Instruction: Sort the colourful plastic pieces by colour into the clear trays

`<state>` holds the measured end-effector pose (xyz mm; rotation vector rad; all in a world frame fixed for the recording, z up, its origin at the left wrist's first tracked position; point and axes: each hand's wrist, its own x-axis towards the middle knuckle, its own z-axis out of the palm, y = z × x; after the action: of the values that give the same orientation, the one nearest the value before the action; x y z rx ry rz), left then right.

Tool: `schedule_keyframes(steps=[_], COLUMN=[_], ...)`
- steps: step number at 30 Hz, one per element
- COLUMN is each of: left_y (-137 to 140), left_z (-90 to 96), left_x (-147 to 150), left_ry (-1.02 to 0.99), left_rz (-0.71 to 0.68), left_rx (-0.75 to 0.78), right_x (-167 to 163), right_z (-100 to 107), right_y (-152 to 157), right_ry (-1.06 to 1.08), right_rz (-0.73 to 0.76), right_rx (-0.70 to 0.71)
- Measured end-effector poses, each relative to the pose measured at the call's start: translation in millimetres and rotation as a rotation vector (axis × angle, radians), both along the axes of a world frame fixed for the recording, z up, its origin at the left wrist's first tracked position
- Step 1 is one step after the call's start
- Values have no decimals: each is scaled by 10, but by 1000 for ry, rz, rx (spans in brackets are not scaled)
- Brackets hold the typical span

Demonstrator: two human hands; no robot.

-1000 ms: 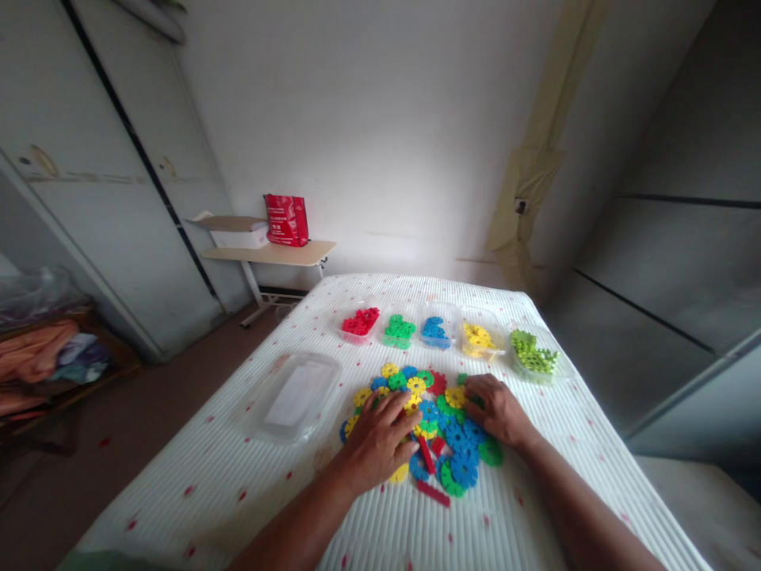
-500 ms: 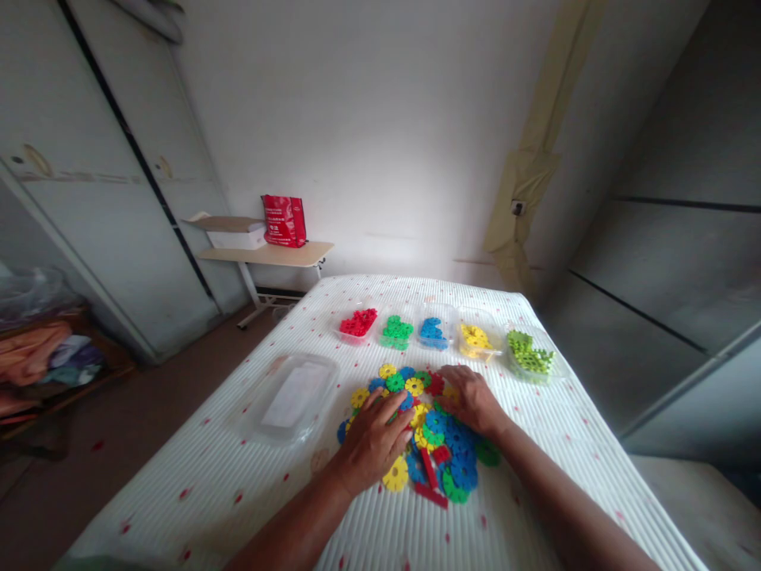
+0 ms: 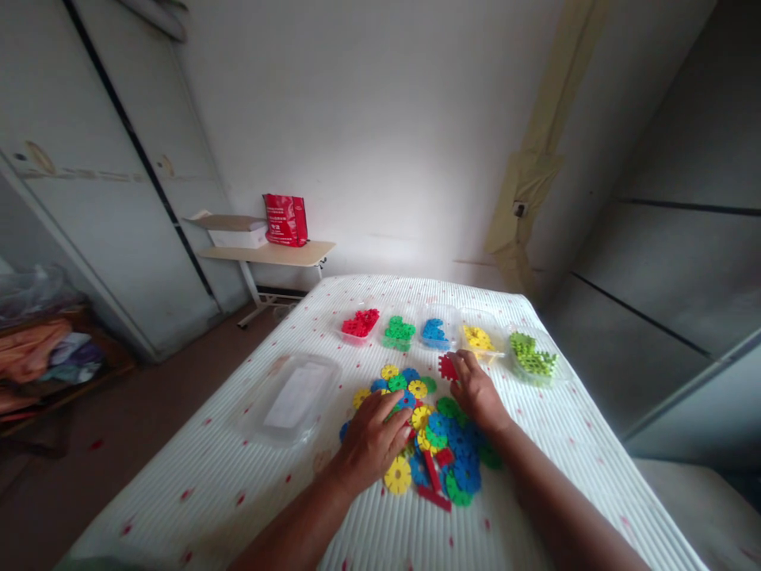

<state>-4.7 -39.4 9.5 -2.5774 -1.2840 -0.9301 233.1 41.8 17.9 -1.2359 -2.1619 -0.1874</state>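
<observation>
A loose pile of notched plastic discs in blue, green and yellow lies on the covered surface, with a few red pieces among them. My left hand rests over the pile's left side, its fingers spread and holding nothing that shows. Beyond the far right of the pile, my right hand pinches a flat red notched piece between thumb and fingers. Past that hand stand clear tubs of sorted pieces: red, green, blue, yellow and light green.
A clear plastic lid with a white paper lies left of the pile. The surface has a white ribbed, red-dotted cover. A small side table with a red bag and a white box stands back left.
My right hand has lifted away from the pile, moving slightly right and farther off, with the red notched piece now in its fingers. My left hand stays almost where it was.
</observation>
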Motion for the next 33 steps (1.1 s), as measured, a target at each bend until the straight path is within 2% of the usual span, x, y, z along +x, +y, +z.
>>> schedule_keyframes(steps=[3,8,14,19,21,24,28,33], left_y=[18,51,70,63,49,22,90,540], left_z=[-23,-31,-34,-28,-16,17,166,653], left_x=[-10,-27,-52,-10,13,18,-91,-380], left_ry=[-16,-37,-89,-69,-77,-84,-136,-163], left_rz=[7,38,147,76,72,79,210,510], left_rx=[22,65,107,91,84,92,130,58], right_x=[29,-65,-335,-451,-457,-421,-323,-300], right_z=[-33,14,63,33,40,74,111,118], right_y=[3,-133,-421,-506,-517,-517,-485,-472], right_ry=[129,201,117,67,50,55,106,123], right_rz=[-6,42,319,484,514,477,351,314], right_rx=[30,10,-108,-111,-78,-27,18,38])
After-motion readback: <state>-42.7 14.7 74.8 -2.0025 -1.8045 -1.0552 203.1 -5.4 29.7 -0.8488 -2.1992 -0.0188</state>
